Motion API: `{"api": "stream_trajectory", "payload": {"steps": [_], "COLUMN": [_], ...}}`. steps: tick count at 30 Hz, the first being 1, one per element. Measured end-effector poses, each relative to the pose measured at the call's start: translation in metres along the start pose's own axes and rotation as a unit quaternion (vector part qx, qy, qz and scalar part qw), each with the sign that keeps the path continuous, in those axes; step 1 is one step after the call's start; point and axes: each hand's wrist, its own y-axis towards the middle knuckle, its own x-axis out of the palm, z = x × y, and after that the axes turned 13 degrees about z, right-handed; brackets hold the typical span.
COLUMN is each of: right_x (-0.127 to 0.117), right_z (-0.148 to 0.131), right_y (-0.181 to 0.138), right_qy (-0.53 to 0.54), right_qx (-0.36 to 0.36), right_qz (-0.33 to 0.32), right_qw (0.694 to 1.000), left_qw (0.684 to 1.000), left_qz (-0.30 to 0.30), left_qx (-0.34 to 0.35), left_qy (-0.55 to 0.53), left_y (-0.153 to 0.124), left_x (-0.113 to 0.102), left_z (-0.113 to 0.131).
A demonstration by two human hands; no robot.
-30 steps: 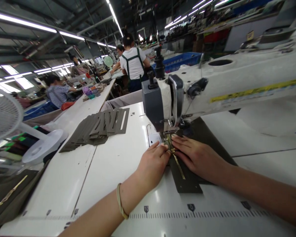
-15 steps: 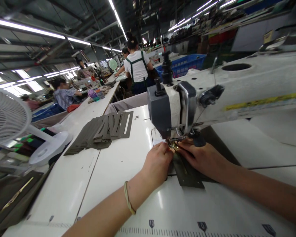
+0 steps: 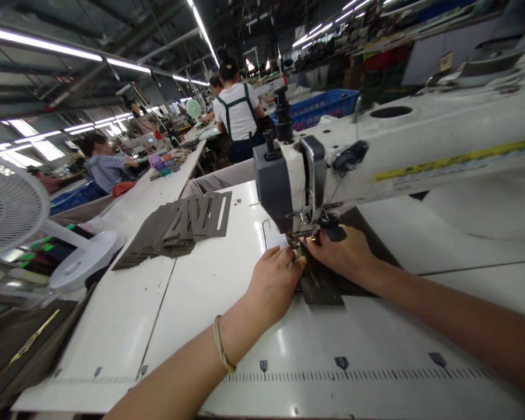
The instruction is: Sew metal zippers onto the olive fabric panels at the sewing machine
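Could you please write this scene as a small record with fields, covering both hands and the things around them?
Left hand: at the zipper, exact grip unclear
Right hand: on the dark cloth, fingertips partly hidden
Sewing machine: above the cloth, white arm, grey front
Cut pieces: dark, overlapping, on the white table
Fan: white, at the picture's left edge
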Motion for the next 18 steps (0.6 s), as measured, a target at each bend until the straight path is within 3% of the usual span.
{"api": "stream_trajectory", "payload": {"steps": [5, 7, 9, 11, 14, 18], "right_x": [-0.013, -0.025, -0.036, -0.042, -0.041, -0.036], "right_z": [0.000, 0.002, 0.003, 0.005, 0.005, 0.004], "right_y": [-0.004, -0.021, -0.043, -0.062, -0.077, -0.075], "right_qy": [-0.018, 0.033, 0.108, 0.141, 0.121, 0.101], "right_qx": [0.005, -0.083, -0.214, -0.294, -0.313, -0.323], "right_qz": [-0.010, -0.006, 0.017, 0.047, 0.077, 0.100], "right_qw": [1.000, 0.996, 0.971, 0.944, 0.939, 0.936], "left_qw": [1.000, 0.999, 0.996, 0.992, 0.988, 0.990], "left_qz": [-0.004, 0.012, 0.050, 0.093, 0.128, 0.118], "left_qx": [-0.018, -0.017, -0.011, -0.009, -0.006, 0.017], "left_qy": [-0.019, -0.043, -0.070, -0.087, -0.090, -0.072], "left_y": [-0.004, -0.010, -0.018, -0.025, -0.030, -0.027], "left_x": [-0.004, -0.005, -0.003, 0.000, 0.003, 0.000], "left_z": [0.000, 0.003, 0.008, 0.013, 0.018, 0.020]}}
